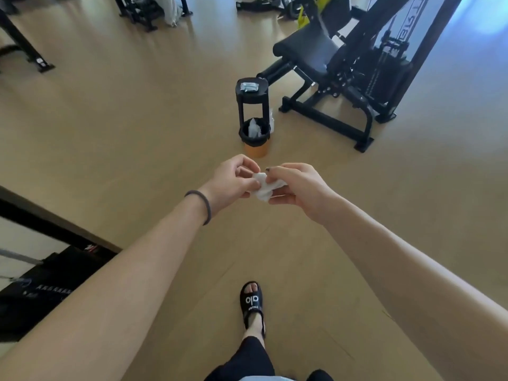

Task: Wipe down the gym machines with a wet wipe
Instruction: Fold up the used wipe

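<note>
A crumpled white wet wipe (263,187) is held between both hands out in front of me, above the floor. My left hand (231,181) pinches its left side with thumb and fingertips. My right hand (297,188) grips its right side, fingers curled under it. Ahead to the right stands a black gym machine (343,67) with a padded seat (305,48) and a weight stack.
A black stand (251,111) stands on the floor just ahead, with a wipe packet (249,86) on top and a bin holding used wipes (254,127) below. Other black machine frames (24,50) stand at the far left and back. A dark machine base (41,284) lies at my lower left. My sandalled foot (251,303) is below.
</note>
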Demonstrator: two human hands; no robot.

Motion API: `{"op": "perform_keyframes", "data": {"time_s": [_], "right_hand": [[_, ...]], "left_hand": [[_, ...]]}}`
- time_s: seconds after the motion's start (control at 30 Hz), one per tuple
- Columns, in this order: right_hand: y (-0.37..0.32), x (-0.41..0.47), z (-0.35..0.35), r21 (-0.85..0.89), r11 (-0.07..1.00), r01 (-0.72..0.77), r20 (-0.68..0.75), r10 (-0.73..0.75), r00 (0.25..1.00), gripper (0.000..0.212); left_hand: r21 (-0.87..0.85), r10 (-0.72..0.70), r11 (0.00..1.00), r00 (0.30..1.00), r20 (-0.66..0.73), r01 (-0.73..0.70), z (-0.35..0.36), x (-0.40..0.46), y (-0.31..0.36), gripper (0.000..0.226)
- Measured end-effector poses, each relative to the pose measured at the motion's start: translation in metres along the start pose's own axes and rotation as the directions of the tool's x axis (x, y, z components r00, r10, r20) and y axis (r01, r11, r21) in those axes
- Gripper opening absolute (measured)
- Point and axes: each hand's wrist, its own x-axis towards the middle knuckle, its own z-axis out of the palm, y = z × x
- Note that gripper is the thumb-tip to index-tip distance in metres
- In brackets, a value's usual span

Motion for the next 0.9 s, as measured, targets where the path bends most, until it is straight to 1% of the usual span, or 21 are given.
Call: {"op": "perform_keyframes", "data": {"time_s": [0.03, 0.13, 0.2, 0.43, 0.5, 0.57, 0.7, 0.8, 0.9], "right_hand": [[-0.007, 0.023, -0.001, 0.012, 1.0, 0.0, -0.008, 0.001, 1.0, 0.012], [-0.032, 0.091, -0.002, 0.037, 0.999, -0.026, -0.01, 0.026, 1.0, 0.024], [-0.049, 0.132, -0.004, 0.039, 0.998, -0.044, -0.021, 0.045, 0.999, 0.027], [-0.099, 0.262, -0.027, 0.064, 0.997, -0.039, -0.031, 0.041, 0.999, 0.018], [-0.108, 0.302, -0.039, 0.067, 0.997, -0.044, -0.04, 0.047, 0.998, 0.018], [-0.116, 0.347, -0.055, 0.044, 0.998, -0.053, -0.067, 0.056, 0.996, 0.018], [-0.128, 0.443, -0.088, -0.038, 0.995, -0.089, -0.122, 0.083, 0.989, 0.016], [-0.139, 0.504, -0.108, -0.084, 0.99, -0.117, -0.115, 0.107, 0.988, 0.014], [-0.153, 0.561, -0.119, -0.123, 0.981, -0.149, -0.111, 0.136, 0.984, 0.013]], "left_hand": [[0.018, 0.009, 1.0, 1.0, 0.0, -0.009, -0.008, 0.022, 0.001, 0.018], [0.059, 0.02, 0.998, 1.0, 0.007, -0.021, -0.034, 0.087, 0.009, 0.019], [0.09, 0.021, 0.996, 1.0, 0.02, -0.022, -0.05, 0.129, 0.016, 0.02], [0.193, 0.016, 0.981, 0.998, 0.055, -0.026, -0.087, 0.28, 0.041, 0.022], [0.197, -0.018, 0.98, 0.998, 0.062, 0.005, -0.091, 0.325, 0.044, 0.028], [0.219, -0.035, 0.975, 0.998, 0.06, 0.021, -0.094, 0.372, 0.048, 0.029], [0.276, -0.08, 0.958, 0.997, -0.022, 0.083, -0.103, 0.458, 0.053, 0.017], [0.247, -0.118, 0.96, 0.991, -0.067, 0.131, -0.112, 0.516, 0.057, 0.006], [0.201, -0.161, 0.962, 0.98, -0.12, 0.183, -0.124, 0.569, 0.059, 0.007]]}}
